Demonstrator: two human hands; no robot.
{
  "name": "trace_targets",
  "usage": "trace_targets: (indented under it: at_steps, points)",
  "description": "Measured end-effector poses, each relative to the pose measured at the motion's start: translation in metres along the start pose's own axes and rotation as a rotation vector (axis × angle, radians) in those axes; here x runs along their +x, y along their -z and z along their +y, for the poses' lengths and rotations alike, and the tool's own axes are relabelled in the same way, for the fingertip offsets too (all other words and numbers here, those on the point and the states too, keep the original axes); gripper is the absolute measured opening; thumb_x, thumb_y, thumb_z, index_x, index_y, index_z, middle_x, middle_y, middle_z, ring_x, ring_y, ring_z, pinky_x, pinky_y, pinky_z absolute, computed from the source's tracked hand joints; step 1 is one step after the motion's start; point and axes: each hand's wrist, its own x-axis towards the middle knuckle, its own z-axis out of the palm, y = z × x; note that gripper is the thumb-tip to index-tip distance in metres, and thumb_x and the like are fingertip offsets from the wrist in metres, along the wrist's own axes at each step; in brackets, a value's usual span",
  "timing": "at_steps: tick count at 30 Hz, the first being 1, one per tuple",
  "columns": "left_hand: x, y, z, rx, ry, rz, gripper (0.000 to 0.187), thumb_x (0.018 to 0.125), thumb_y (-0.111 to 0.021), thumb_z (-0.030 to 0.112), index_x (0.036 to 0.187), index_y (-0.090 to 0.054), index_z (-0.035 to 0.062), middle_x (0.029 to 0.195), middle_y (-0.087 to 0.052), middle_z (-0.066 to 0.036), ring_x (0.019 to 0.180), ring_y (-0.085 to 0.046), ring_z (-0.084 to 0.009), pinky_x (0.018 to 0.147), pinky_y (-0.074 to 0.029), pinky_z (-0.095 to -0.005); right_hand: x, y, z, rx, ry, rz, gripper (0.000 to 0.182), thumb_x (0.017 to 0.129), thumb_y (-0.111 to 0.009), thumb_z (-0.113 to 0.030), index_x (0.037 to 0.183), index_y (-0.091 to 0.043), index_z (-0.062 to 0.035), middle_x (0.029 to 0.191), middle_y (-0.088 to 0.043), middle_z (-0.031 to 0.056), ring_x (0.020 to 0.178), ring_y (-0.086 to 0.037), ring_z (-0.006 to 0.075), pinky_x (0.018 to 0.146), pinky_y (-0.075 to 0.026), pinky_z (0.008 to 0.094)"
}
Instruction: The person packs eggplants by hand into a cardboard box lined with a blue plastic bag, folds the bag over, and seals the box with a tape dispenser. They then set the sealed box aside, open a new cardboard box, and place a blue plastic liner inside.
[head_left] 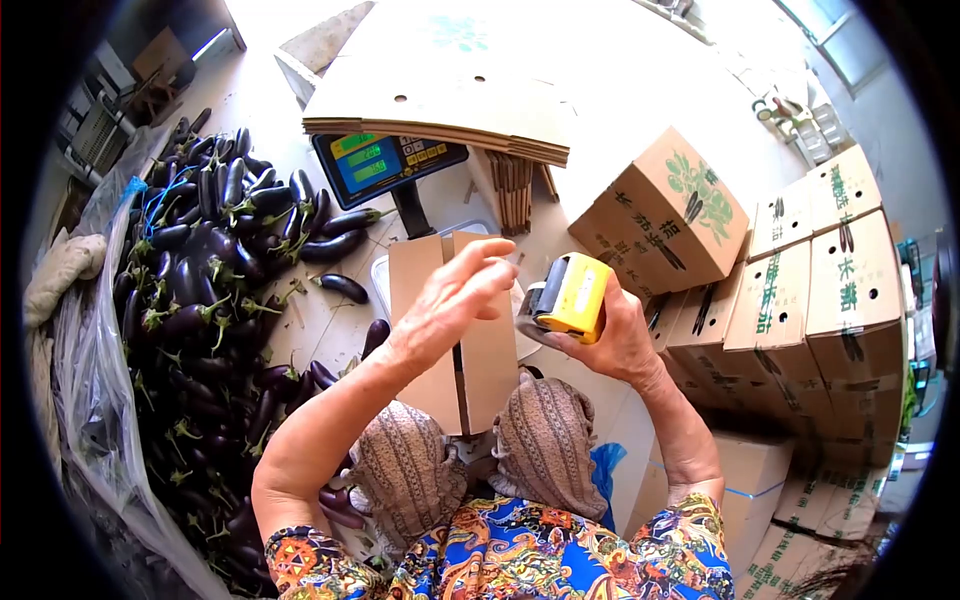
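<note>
A cardboard box [422,365] stands right in front of my knees, its top flaps nearly meeting along a dark seam. Over its far end hovers my left hand [452,300], fingers loosely stretched and holding nothing. My right hand [628,340] is wrapped around a yellow and black tape dispenser [582,298], held up just right of the box. Beyond the box is a digital scale [372,168] with lit green displays.
Many eggplants [190,290] lie heaped on the left beside plastic sheeting [100,400]. Flattened cardboard sheets [440,100] are stacked at the back. Printed cartons [780,300] are piled on the right, with one tilted carton [665,210] on top.
</note>
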Motion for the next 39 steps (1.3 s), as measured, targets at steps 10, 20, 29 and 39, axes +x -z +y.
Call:
trace_targets:
  at_steps: [10,20,29,39]
  points:
    - [-0.006,-0.005,-0.024,0.361,-0.268,0.325,0.019,0.099,-0.058,0.015,0.095,-0.063,-0.0025,0.07,-0.062,-0.007,0.067,-0.059,-0.01,0.061,-0.05,-0.0263,0.012,-0.028,-0.011,-0.109,0.116,-0.054,0.067,0.075,-0.083,-0.023,0.124,-0.045,0.0017,0.096,-0.064,0.0203,0.085,-0.07,0.0354,0.075,-0.059,0.04]
    - [-0.037,0.072,-0.07,0.239,-0.179,0.524,0.016,0.097,-0.057,0.012,0.09,-0.062,-0.0011,0.078,-0.066,-0.01,0.066,-0.06,-0.0139,0.056,-0.048,-0.0297,0.05,-0.041,-0.038,-0.322,0.146,-0.313,0.064,0.071,-0.08,-0.022,0.124,-0.049,-0.0037,0.091,-0.063,0.0192,0.082,-0.067,0.036,0.074,-0.056,0.043]
    - [-0.112,0.176,-0.168,-0.339,-0.06,0.796,0.024,0.102,-0.055,0.018,0.08,-0.056,0.0066,0.059,-0.037,0.009,0.048,-0.029,-0.0021,0.045,-0.022,-0.0212,0.062,-0.055,-0.033,-0.47,0.133,-0.511,0.065,0.065,-0.08,-0.018,0.122,-0.05,-0.0037,0.088,-0.062,0.0183,0.08,-0.067,0.0346,0.072,-0.056,0.0425]
    - [-0.094,0.161,-0.205,0.04,-0.008,0.927,0.025,0.1,-0.057,0.021,0.08,-0.059,0.0062,0.063,-0.044,0.008,0.056,-0.036,-0.0026,0.05,-0.029,-0.0218,0.061,-0.06,-0.046,-0.547,0.078,-0.611,0.062,0.07,-0.078,-0.023,0.121,-0.05,-0.001,0.087,-0.062,0.0193,0.078,-0.066,0.0363,0.069,-0.055,0.0437]
